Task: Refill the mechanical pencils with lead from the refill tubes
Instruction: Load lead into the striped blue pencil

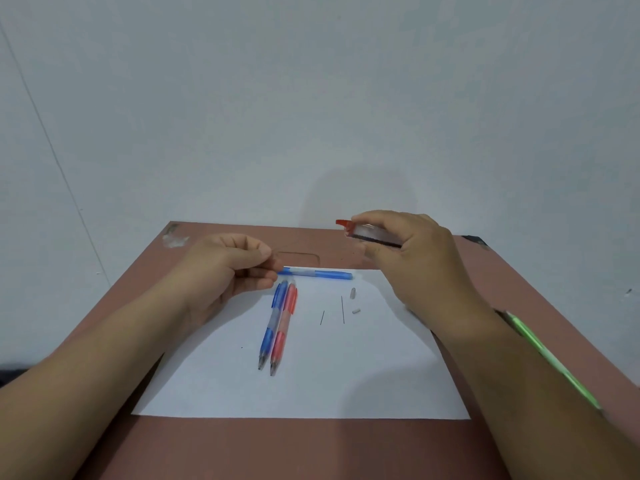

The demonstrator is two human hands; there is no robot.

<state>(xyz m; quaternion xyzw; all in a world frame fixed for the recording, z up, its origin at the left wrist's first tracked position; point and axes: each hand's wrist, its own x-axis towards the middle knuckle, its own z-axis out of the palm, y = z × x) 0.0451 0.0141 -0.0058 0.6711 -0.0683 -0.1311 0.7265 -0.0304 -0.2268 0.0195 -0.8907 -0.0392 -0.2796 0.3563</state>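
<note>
My right hand (415, 258) grips a clear lead refill tube (372, 233) with a red cap, held above the table's far side. My left hand (228, 268) hovers with thumb and fingers pinched together; a thin lead seems to run from the fingertips, but it is too faint to be sure. A blue mechanical pencil (317, 273) lies crosswise on the white paper (311, 386). A second blue pencil (272, 323) and a red pencil (284, 329) lie side by side, tips toward me. Two loose leads (342, 310) lie on the paper.
A small clear pencil cap (353, 293) and a white eraser piece (356, 311) sit near the leads. A green pencil (550, 355) lies on the brown table (311, 448), partly under my right forearm. A pale wall stands behind the table.
</note>
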